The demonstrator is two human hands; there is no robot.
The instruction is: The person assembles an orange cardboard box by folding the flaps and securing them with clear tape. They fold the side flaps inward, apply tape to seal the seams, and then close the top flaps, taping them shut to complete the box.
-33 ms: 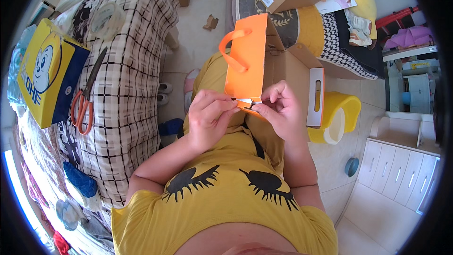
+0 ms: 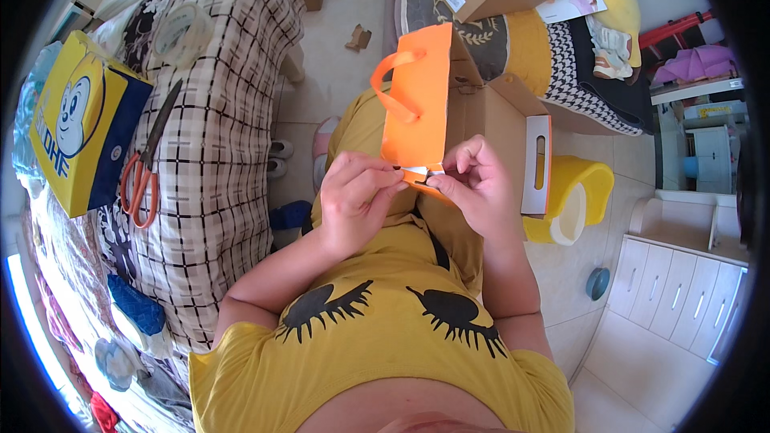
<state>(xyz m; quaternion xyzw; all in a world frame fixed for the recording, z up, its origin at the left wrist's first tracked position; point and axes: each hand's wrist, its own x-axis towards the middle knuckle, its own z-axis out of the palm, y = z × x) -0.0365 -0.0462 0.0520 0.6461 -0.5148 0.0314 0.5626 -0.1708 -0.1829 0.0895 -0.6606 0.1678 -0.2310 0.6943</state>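
I hold a flat orange paper bag point(image 2: 421, 104) with an orange loop handle upright above my lap. My left hand point(image 2: 357, 192) and my right hand point(image 2: 473, 184) both pinch its lower edge. Between the fingertips sits a small white strip point(image 2: 419, 171) on that edge. The fingers hide part of the strip and the bag's bottom corner. Behind the bag stands an open brown cardboard box point(image 2: 497, 112) with a white flap.
Orange-handled scissors point(image 2: 144, 168) and a roll of clear tape point(image 2: 180, 32) lie on a checked blanket point(image 2: 224, 112) to my left, beside a yellow and blue bag point(image 2: 76, 124). A yellow plastic seat point(image 2: 577, 192) and white drawers point(image 2: 682, 297) stand at the right.
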